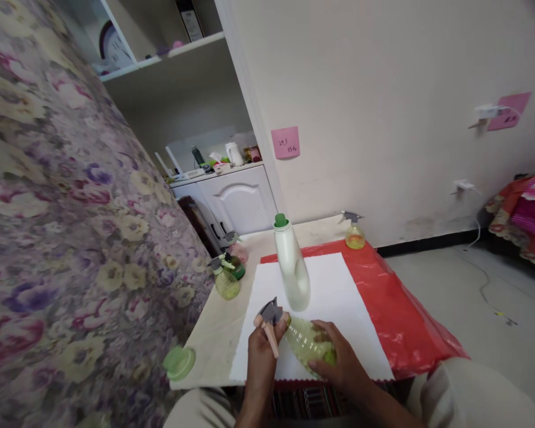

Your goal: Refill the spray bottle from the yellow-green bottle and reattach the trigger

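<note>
My left hand (pixel 262 351) is closed around the grey spray head with its pink trigger (pixel 271 318) at the neck of a small clear yellow-green spray bottle (pixel 307 345). My right hand (pixel 339 356) wraps the bottle's body, which lies tilted over a white mat (pixel 339 285). A tall white bottle with a green cap (pixel 290 264) stands upright just beyond my hands on the mat.
The mat lies on a red plastic sheet (pixel 396 303) over a small table (pixel 214 339). Other spray bottles stand at the left edge (pixel 226 278) and far corner (pixel 354 233). A green lid (pixel 179 361) sits at the near left corner. A floral curtain hangs left.
</note>
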`<state>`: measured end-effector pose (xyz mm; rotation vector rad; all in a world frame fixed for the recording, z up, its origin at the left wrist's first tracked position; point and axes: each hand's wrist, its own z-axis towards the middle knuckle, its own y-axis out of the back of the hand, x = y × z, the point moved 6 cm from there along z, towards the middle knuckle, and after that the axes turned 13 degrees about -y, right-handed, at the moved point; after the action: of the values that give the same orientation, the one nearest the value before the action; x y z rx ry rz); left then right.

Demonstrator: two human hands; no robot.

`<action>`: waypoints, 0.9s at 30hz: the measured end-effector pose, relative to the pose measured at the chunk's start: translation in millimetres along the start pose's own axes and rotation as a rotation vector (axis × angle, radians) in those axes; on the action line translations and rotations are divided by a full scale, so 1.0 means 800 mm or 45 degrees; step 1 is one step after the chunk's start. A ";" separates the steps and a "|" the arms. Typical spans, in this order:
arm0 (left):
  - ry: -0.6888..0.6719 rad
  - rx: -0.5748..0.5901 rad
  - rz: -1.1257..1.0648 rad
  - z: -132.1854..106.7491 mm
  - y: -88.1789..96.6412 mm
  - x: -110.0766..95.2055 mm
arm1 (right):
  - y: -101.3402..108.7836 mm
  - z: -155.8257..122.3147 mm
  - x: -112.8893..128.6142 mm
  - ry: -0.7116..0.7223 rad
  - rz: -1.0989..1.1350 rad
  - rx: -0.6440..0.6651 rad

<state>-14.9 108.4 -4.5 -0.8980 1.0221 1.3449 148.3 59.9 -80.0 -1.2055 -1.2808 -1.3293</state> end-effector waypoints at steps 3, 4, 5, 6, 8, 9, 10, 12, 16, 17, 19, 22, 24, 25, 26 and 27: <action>0.007 0.002 0.015 0.000 0.003 -0.001 | -0.003 0.004 -0.006 -0.038 0.130 0.095; 0.015 0.008 0.011 0.000 0.003 -0.002 | -0.005 0.005 -0.007 -0.056 0.186 0.125; 0.021 0.017 0.009 0.000 0.002 -0.003 | -0.007 0.006 -0.008 -0.078 0.252 0.149; 0.025 0.020 0.011 0.000 0.002 -0.004 | -0.008 0.006 -0.010 -0.105 0.330 0.169; 0.052 -0.002 0.012 0.001 0.003 -0.005 | -0.014 0.007 -0.013 -0.185 0.521 0.228; 0.072 -0.020 0.001 0.000 0.003 -0.004 | -0.017 0.006 -0.015 -0.249 0.640 0.271; 0.090 -0.038 -0.022 0.000 0.003 -0.004 | -0.022 0.005 -0.018 -0.335 0.766 0.331; 0.108 -0.068 -0.106 -0.002 0.000 -0.004 | -0.034 0.000 -0.022 -0.542 0.988 0.508; 0.134 -0.096 -0.357 -0.010 -0.014 -0.008 | -0.049 -0.014 -0.017 -0.839 1.207 0.879; 0.145 -0.098 -0.411 -0.012 -0.017 -0.009 | -0.049 -0.016 -0.014 -0.869 1.236 0.935; 0.153 -0.100 -0.481 -0.015 -0.021 -0.009 | -0.049 -0.018 -0.010 -0.921 1.264 0.999; 0.102 -0.087 -0.483 -0.014 -0.018 -0.004 | -0.046 -0.016 -0.011 -0.948 1.270 0.913; 0.050 -0.084 -0.429 -0.010 -0.012 0.002 | -0.039 -0.010 -0.014 -0.899 1.296 0.751; 0.030 -0.095 -0.386 -0.008 -0.009 0.006 | -0.035 -0.007 -0.015 -0.851 1.311 0.666; 0.015 -0.115 -0.337 -0.007 -0.005 0.009 | -0.030 -0.004 -0.015 -0.792 1.317 0.593; 0.005 -0.131 -0.301 -0.006 -0.003 0.012 | -0.026 -0.001 -0.015 -0.738 1.313 0.537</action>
<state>-13.3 107.2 -15.4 -1.0637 0.8266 1.2040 128.9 59.7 -94.0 -1.6397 -0.9642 0.0399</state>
